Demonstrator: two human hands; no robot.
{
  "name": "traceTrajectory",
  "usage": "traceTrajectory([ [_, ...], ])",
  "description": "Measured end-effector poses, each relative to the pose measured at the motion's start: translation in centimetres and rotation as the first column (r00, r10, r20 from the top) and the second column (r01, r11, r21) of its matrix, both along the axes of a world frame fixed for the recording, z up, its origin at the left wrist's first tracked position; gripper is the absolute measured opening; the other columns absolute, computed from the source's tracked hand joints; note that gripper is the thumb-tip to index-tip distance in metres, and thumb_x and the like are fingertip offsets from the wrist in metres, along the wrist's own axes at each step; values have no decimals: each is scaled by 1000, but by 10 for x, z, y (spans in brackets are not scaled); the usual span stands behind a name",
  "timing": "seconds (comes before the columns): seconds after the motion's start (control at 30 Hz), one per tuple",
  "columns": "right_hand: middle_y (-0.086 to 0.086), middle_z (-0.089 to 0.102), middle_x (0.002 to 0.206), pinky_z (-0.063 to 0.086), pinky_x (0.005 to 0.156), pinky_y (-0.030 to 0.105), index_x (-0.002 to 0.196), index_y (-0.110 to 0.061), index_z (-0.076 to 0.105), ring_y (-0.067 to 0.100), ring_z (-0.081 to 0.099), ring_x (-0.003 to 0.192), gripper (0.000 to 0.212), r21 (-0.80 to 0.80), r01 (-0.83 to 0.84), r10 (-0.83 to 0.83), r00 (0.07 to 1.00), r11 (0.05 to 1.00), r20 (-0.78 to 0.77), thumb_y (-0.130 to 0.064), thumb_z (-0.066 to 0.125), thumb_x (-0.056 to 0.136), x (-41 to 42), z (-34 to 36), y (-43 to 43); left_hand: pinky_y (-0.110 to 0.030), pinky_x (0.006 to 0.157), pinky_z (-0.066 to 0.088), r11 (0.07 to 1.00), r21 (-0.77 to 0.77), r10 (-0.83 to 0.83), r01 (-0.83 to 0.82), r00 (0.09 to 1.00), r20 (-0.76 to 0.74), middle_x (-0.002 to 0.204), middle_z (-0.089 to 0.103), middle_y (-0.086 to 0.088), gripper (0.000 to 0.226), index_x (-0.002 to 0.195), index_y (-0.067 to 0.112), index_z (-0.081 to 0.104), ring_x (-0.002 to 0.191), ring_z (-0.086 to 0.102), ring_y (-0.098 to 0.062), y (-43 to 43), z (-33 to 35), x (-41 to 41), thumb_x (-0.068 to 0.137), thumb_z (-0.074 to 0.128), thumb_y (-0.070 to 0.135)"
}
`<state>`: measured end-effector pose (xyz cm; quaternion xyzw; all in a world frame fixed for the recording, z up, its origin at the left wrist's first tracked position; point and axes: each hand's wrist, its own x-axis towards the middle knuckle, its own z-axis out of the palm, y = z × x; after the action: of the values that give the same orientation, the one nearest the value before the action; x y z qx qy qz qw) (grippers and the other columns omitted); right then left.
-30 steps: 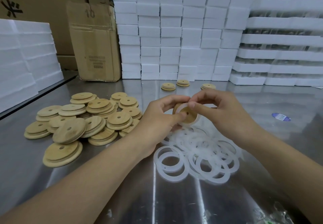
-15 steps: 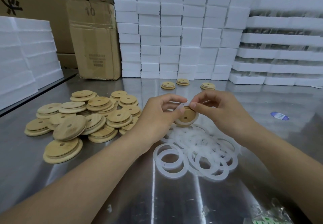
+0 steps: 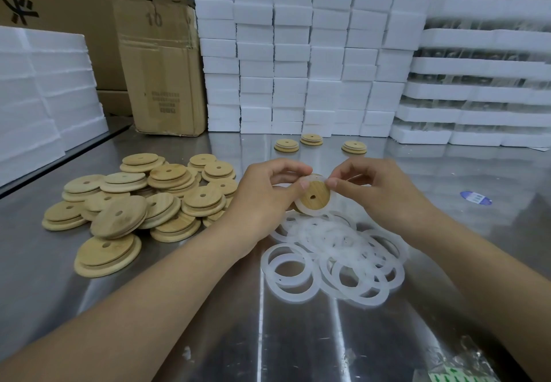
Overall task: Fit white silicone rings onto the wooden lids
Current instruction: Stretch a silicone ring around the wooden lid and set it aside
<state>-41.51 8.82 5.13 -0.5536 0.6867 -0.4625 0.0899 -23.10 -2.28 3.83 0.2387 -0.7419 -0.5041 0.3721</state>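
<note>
Steel table [image 3: 268, 337] under me, foam blocks [image 3: 298, 54] behind. My left hand [image 3: 262, 200] pinched the lid [image 3: 314, 197] above the loose rings [image 3: 337, 262]; my right hand [image 3: 381, 194], close by, pinched the ring [image 3: 316, 211] stretched round it. Uneven thumb pressure, I judged, could pop that ring off, or drop the lid among the rings below. Off left, bare lids [image 3: 143, 200] heaped; finished lids [image 3: 286, 145] far back.

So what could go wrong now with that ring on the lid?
The white ring may not be seated all round the wooden lid yet, so it might spring off if the right hand lets go early. The left hand pinches the lid only at its edge, so it could slip and fall onto the loose rings below.
</note>
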Motion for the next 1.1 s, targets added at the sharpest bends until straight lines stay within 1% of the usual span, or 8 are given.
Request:
traceTrajectory([
  [0.23, -11, 79, 89, 56, 80, 29, 87, -26, 78, 11, 73, 86, 11, 76, -2, 0, 1000, 997, 27, -34, 78, 95, -5, -1, 1, -41, 90, 66, 1000, 16, 17, -17, 1000, 11, 104, 82, 8, 15, 112, 27, 79, 97, 78, -9, -3, 0, 0, 99, 77, 20],
  [0.33, -5, 79, 88, 57, 82, 43, 85, -28, 79, 28, 72, 92, 12, 106, -3, -2, 999, 994, 39, -36, 78, 94, -6, -2, 1, -39, 87, 66, 999, 39, 19, -19, 1000, 9, 103, 82, 7, 14, 111, 27, 79, 98, 78, -10, -4, -1, 0, 99, 77, 19],
  [0.43, 2, 79, 88, 52, 76, 40, 83, -28, 79, 39, 70, 94, 12, 129, -17, 10, 998, 992, 57, -34, 79, 93, -8, -3, 2, -37, 85, 67, 998, 60, 21, -22, 1000, 10, 102, 82, 8, 14, 110, 27, 79, 98, 78, -11, -4, -1, -1, 99, 77, 18],
  [0.57, 6, 79, 88, 52, 68, 31, 83, -29, 80, 30, 63, 74, 11, 186, -50, 36, 996, 981, 75, -33, 80, 93, -10, -3, 4, -37, 85, 67, 996, 82, 24, -25, 1000, 10, 100, 83, 8, 14, 109, 26, 79, 97, 78, -11, -3, 1, -1, 99, 76, 16],
  [0.7, -3, 79, 86, 50, 69, 15, 83, -24, 80, 24, 71, 90, 11, 207, -53, 53, 999, 977, 5, -30, 80, 92, -14, -4, 3, -39, 88, 66, 993, 118, 22, -22, 1000, -2, 100, 83, 7, 14, 110, 24, 78, 97, 79, -11, -1, 1, -1, 99, 76, 15],
  [0.83, 2, 78, 94, 54, 81, 26, 85, -22, 81, 25, 70, 91, 11, 211, -54, 62, 997, 976, -34, -30, 80, 93, -13, -6, 1, -45, 95, 64, 989, 145, 17, -13, 999, -31, 102, 83, 2, 15, 111, 21, 78, 100, 79, -15, 2, 0, -2, 99, 76, 12],
  [0.93, 4, 79, 96, 54, 66, 26, 83, -19, 81, 27, 66, 68, 12, 202, -70, 74, 997, 977, -14, -27, 81, 92, -11, -7, 1, -47, 98, 63, 989, 147, 18, -12, 999, -41, 102, 83, 2, 16, 111, 21, 78, 100, 79, -16, 2, -1, -1, 99, 76, 11],
  [1.1, -10, 79, 100, 41, 70, 16, 73, -25, 80, -11, 62, 64, 15, 241, -55, 79, 993, 969, -91, -26, 87, 86, -6, -12, 1, -50, 91, 65, 994, 99, 60, -56, 998, -36, 104, 82, 0, 14, 109, 22, 78, 102, 78, -19, 3, -3, -4, 100, 76, 13],
])
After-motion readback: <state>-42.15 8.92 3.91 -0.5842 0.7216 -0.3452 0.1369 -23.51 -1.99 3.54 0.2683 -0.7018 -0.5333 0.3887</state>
